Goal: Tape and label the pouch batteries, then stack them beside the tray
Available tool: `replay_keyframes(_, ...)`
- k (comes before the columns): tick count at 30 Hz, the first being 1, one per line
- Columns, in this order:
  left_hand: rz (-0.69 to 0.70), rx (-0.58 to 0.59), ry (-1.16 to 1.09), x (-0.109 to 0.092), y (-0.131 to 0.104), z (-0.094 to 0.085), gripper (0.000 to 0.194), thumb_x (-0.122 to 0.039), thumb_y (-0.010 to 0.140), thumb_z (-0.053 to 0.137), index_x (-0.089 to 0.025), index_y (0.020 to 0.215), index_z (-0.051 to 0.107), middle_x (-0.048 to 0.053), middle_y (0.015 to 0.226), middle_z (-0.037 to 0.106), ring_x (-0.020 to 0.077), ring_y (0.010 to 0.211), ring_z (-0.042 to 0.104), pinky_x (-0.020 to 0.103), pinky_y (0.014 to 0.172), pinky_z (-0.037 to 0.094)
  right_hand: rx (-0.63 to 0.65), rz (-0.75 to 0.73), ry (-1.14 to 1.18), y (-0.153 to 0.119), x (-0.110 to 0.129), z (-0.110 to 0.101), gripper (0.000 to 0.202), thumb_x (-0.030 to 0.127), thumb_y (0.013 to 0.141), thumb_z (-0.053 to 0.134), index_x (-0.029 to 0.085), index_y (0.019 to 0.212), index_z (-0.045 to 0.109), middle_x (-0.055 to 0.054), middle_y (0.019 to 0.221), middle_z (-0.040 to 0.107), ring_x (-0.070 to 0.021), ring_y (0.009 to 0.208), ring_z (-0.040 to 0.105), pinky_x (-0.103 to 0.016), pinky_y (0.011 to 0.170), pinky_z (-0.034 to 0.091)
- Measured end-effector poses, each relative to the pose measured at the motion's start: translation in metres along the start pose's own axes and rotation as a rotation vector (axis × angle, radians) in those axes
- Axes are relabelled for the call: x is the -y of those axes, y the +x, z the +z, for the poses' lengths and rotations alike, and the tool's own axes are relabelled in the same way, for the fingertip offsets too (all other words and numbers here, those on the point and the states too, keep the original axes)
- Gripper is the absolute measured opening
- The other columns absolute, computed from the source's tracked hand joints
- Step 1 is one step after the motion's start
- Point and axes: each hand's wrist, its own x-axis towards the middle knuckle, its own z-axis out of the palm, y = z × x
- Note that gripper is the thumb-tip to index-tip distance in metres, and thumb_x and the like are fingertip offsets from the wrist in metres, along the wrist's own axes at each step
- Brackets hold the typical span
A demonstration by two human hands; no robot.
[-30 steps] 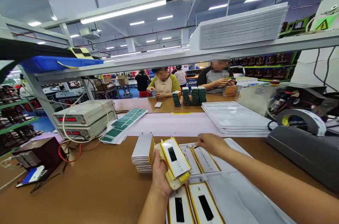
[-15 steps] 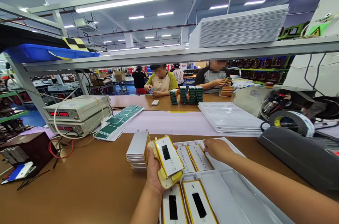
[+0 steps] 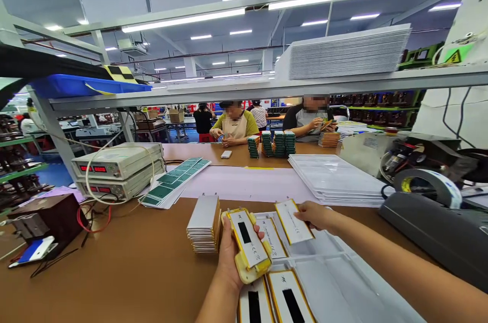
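Note:
My left hand (image 3: 231, 257) is closed round a yellow holder (image 3: 247, 273) carrying a flat battery pack (image 3: 249, 241) with yellow edges and a black strip. Between the fingers of my right hand (image 3: 314, 215) is another flat white battery pack (image 3: 293, 222), without a black strip, tilted above the tray. The white compartment tray (image 3: 328, 282) lies below both hands. In it rest a plain pack (image 3: 272, 239) and, nearer me, packs with black strips (image 3: 288, 295). Just left of my left hand stands a stack of silver packs (image 3: 203, 224).
Green-printed sheets (image 3: 175, 180) and two stacked meters (image 3: 118, 168) sit at the left. Stacked clear trays (image 3: 335, 175) lie beyond the tray, with a grey machine (image 3: 434, 231) and tape roll (image 3: 429, 183) at the right. Two people work across the bench, beneath an overhead shelf (image 3: 236, 94).
My right hand has lifted the plain battery pack from its tray compartment. My left hand still holds the yellow holder with its pack. The view has tilted up slightly.

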Motion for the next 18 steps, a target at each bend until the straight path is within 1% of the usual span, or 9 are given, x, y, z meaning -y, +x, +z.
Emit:
replay_keyframes(3,0.003,-0.041,0.020,0.002,0.001,0.001,0.055,-0.060,0.066,0.049,-0.011,0.087,0.057,0.010,0.080,0.062,0.0216,0.073,0.059,0.037,0.069,0.046,-0.012,-0.111,0.156,-0.013,0.017,-0.006,0.017,0.027,0.079,0.039,0.018,0.065,0.038,0.006,0.050,0.034,-0.0047,0.042,0.029,-0.018,0.041,0.021)
replay_keyframes(5,0.001,-0.016,0.014,0.004,0.001,0.003,0.056,-0.061,0.066,0.048,-0.010,0.090,0.058,0.011,0.082,0.062,0.0229,0.075,0.059,0.038,0.070,0.045,0.007,-0.196,0.267,-0.023,0.032,-0.002,0.017,0.028,0.078,0.042,0.017,0.064,0.039,0.007,0.049,0.034,-0.0049,0.043,0.029,-0.018,0.042,0.022)
replay_keyframes(8,-0.029,0.095,-0.009,0.005,0.000,0.008,0.060,-0.061,0.068,0.044,-0.011,0.099,0.056,0.013,0.090,0.062,0.0256,0.083,0.058,0.040,0.074,0.044,0.051,-0.276,0.317,-0.036,0.055,0.016,0.015,0.027,0.075,0.046,0.016,0.065,0.043,0.006,0.051,0.037,-0.0053,0.044,0.030,-0.019,0.042,0.024)
replay_keyframes(9,-0.031,0.110,-0.011,0.005,-0.001,0.009,0.062,-0.061,0.069,0.043,-0.011,0.103,0.055,0.014,0.094,0.062,0.0263,0.086,0.057,0.040,0.076,0.043,0.066,-0.289,0.321,-0.039,0.062,0.023,0.013,0.025,0.075,0.046,0.016,0.067,0.045,0.006,0.053,0.039,-0.0055,0.045,0.032,-0.019,0.043,0.025)
replay_keyframes(11,-0.011,0.082,-0.007,0.005,-0.001,0.010,0.063,-0.061,0.070,0.043,-0.011,0.107,0.053,0.014,0.098,0.061,0.0269,0.090,0.057,0.040,0.078,0.042,0.100,-0.307,0.328,-0.041,0.073,0.040,0.010,0.022,0.077,0.044,0.015,0.072,0.048,0.004,0.057,0.045,-0.0063,0.048,0.037,-0.019,0.046,0.029)
replay_keyframes(14,0.046,0.030,-0.002,0.005,-0.002,0.007,0.065,-0.062,0.068,0.044,-0.012,0.108,0.053,0.012,0.090,0.064,0.0260,0.087,0.058,0.039,0.077,0.043,0.105,-0.326,0.247,-0.042,0.081,0.059,0.010,0.020,0.077,0.042,0.014,0.078,0.050,0.000,0.066,0.054,-0.0093,0.058,0.047,-0.020,0.050,0.034)
replay_keyframes(16,0.054,0.048,0.003,0.005,-0.002,0.005,0.066,-0.063,0.067,0.043,-0.013,0.108,0.054,0.012,0.088,0.064,0.0258,0.085,0.058,0.039,0.076,0.043,0.067,-0.389,0.106,-0.043,0.082,0.065,0.011,0.023,0.076,0.045,0.014,0.078,0.051,-0.002,0.071,0.058,-0.0120,0.063,0.050,-0.022,0.052,0.036)
replay_keyframes(18,0.049,0.080,0.010,0.005,-0.003,0.004,0.067,-0.065,0.067,0.041,-0.013,0.107,0.055,0.012,0.089,0.064,0.0260,0.086,0.058,0.039,0.076,0.043,0.024,-0.461,-0.017,-0.046,0.081,0.065,0.013,0.027,0.075,0.047,0.015,0.077,0.053,-0.004,0.075,0.061,-0.0140,0.066,0.052,-0.023,0.054,0.036)
